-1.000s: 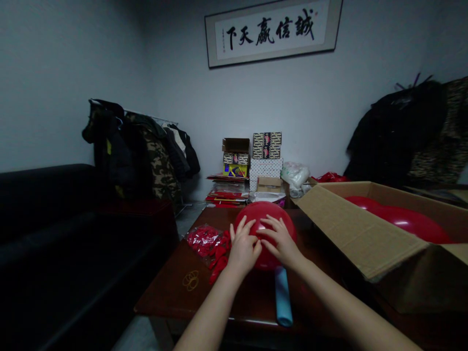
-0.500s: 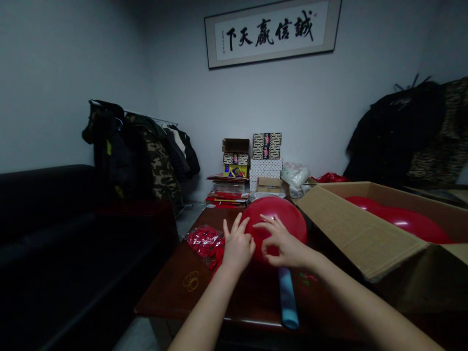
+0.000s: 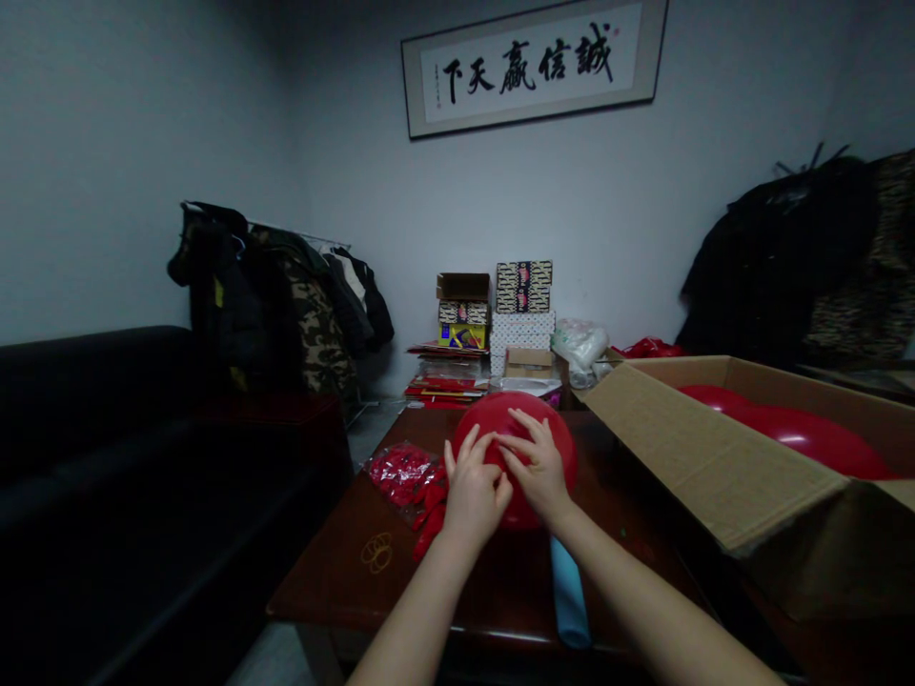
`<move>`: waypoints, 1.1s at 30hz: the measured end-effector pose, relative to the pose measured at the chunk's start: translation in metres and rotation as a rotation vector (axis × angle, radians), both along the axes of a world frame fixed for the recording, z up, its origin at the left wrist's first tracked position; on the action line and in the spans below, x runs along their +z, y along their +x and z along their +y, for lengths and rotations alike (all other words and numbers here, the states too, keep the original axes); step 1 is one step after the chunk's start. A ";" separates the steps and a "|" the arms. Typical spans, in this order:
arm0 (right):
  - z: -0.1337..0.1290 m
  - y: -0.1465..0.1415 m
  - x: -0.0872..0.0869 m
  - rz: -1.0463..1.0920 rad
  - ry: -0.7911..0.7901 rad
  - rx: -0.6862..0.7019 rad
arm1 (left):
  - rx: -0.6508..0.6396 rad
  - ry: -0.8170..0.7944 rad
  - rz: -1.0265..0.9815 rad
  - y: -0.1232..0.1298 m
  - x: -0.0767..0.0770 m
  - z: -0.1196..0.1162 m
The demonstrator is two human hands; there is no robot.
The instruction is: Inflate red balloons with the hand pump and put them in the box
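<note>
An inflated red balloon (image 3: pixel 490 412) sits over the dark wooden table, right in front of both hands. My left hand (image 3: pixel 476 488) is closed in a pinch at its near side, thumb and forefinger pressed together, the other fingers raised. My right hand (image 3: pixel 541 469) is close against the left one, thumb and forefinger pinching at the balloon too. The fingers cover the balloon's neck. A light blue cylinder (image 3: pixel 570 595) lies beneath the right wrist. Left of the hands is a clear bag of uninflated red balloons (image 3: pixel 401 474), with loose red ones (image 3: pixel 429 529) spilling beside it.
An open cardboard box (image 3: pixel 704 457) holding inflated red balloons (image 3: pixel 807 438) stands at the right. Yellow rubber bands (image 3: pixel 376 552) lie on the table (image 3: pixel 321 572) at the left. Stacked boxes (image 3: pixel 521 329) stand behind, and a black sofa (image 3: pixel 143 495) is at the left.
My right hand has moved left and its fingers now meet those of my left hand. The balloon has shifted left. My left hand has moved slightly right and down.
</note>
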State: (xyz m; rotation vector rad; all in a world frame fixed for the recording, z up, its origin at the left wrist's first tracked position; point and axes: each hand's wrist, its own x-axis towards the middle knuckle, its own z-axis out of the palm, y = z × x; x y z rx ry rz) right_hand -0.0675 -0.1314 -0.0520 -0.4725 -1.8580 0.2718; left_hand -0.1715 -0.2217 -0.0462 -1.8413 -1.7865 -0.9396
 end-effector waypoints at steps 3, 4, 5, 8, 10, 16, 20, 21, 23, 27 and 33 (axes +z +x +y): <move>-0.005 -0.007 -0.001 0.002 0.013 -0.050 | 0.012 -0.002 -0.021 0.001 -0.002 0.000; -0.006 -0.007 -0.001 -0.008 0.013 -0.055 | 0.013 -0.004 -0.024 0.001 -0.003 -0.001; -0.006 -0.007 -0.002 -0.021 0.010 -0.054 | 0.013 -0.005 -0.024 0.000 -0.003 -0.001; -0.001 -0.005 -0.007 -0.062 -0.012 -0.038 | 0.006 -0.019 -0.017 -0.005 -0.004 -0.004; 0.005 -0.002 -0.010 -0.083 -0.032 -0.021 | -0.009 -0.034 -0.007 -0.008 -0.004 -0.006; 0.020 0.007 -0.007 -0.167 -0.050 0.042 | -0.065 -0.085 0.037 -0.019 -0.001 -0.008; 0.016 0.011 -0.003 -0.301 0.013 0.131 | -0.056 -0.113 0.050 -0.026 0.001 -0.007; 0.013 0.011 -0.003 -0.338 0.037 0.149 | -0.057 -0.120 0.057 -0.028 0.001 -0.007; 0.009 0.010 -0.004 -0.391 0.078 0.165 | -0.075 -0.136 0.079 -0.029 0.002 -0.007; 0.006 0.004 -0.010 -0.405 0.114 0.136 | -0.104 -0.168 0.121 -0.032 0.001 -0.007; 0.007 -0.006 -0.022 -0.378 0.126 0.084 | -0.128 -0.192 0.261 -0.040 0.003 -0.006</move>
